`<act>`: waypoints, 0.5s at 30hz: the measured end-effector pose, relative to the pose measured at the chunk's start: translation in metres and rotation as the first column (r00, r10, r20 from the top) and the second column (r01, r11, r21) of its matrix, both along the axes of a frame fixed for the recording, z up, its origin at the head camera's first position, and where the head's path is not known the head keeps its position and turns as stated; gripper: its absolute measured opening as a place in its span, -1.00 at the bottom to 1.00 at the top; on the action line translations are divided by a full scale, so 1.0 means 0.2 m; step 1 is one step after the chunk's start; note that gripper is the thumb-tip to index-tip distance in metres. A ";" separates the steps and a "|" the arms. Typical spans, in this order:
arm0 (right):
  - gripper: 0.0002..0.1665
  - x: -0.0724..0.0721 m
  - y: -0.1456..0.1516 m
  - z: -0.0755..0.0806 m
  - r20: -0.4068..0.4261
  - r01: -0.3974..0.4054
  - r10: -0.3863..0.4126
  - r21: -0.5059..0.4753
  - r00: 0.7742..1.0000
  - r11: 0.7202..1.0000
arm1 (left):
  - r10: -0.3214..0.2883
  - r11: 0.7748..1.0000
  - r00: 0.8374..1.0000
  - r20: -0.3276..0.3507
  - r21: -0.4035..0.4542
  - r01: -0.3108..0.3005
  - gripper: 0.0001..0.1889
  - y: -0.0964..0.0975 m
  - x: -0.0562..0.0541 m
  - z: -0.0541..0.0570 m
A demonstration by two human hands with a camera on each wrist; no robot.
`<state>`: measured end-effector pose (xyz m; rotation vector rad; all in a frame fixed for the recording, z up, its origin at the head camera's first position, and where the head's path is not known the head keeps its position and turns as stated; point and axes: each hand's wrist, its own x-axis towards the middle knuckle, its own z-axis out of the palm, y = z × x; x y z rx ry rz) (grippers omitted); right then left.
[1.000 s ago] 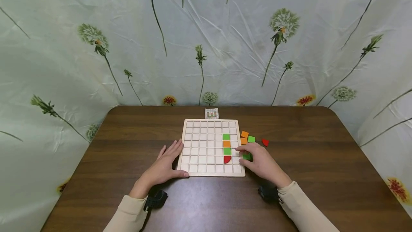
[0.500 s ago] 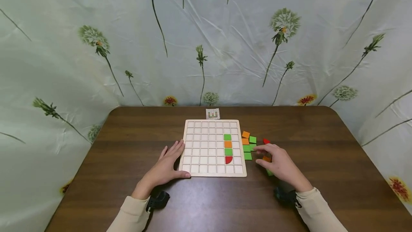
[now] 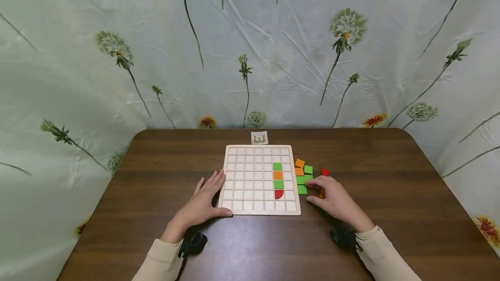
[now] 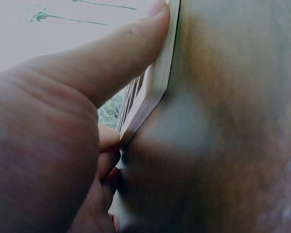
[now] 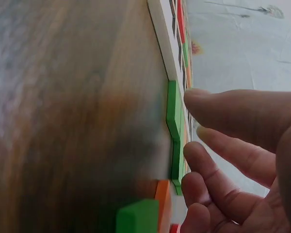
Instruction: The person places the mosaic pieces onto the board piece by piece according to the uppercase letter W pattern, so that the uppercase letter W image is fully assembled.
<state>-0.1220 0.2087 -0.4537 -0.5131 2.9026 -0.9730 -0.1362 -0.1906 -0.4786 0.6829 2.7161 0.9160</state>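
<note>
By green squares, right hand now off the board, fingertips apart, left hand spread against it

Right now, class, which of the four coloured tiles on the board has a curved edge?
The red tile at the person's end of the coloured column: one edge curves, while the orange tile and both green tiles have only straight sides.

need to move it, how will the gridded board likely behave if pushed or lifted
The board is probably stiff, given its straight, thick edge in the left wrist view. Lying flat, it would likely slide rather than roll or tip. The four coloured pieces on it might shift if it tilts, as nothing visible fastens them.
</note>
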 end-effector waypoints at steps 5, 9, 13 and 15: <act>-0.60 0.00 -0.02 0.02 0.021 0.002 -0.003 0.051 1.000 0.999 | 0.002 1.000 1.000 -0.005 -0.004 -0.002 0.21 0.00 -0.01 0.00; -0.58 0.01 -0.02 0.02 0.016 0.013 -0.014 0.068 1.000 0.998 | 0.000 1.000 1.000 0.005 -0.007 0.000 0.22 0.01 -0.01 0.01; -0.60 0.01 -0.03 0.01 -0.001 0.010 -0.010 0.082 1.000 0.997 | 0.008 1.000 1.000 0.018 -0.016 -0.007 0.22 0.00 -0.01 0.01; -0.61 0.01 -0.04 0.01 0.002 0.005 -0.005 0.088 1.000 0.996 | 0.015 1.000 1.000 0.024 -0.020 -0.014 0.23 0.00 0.00 0.01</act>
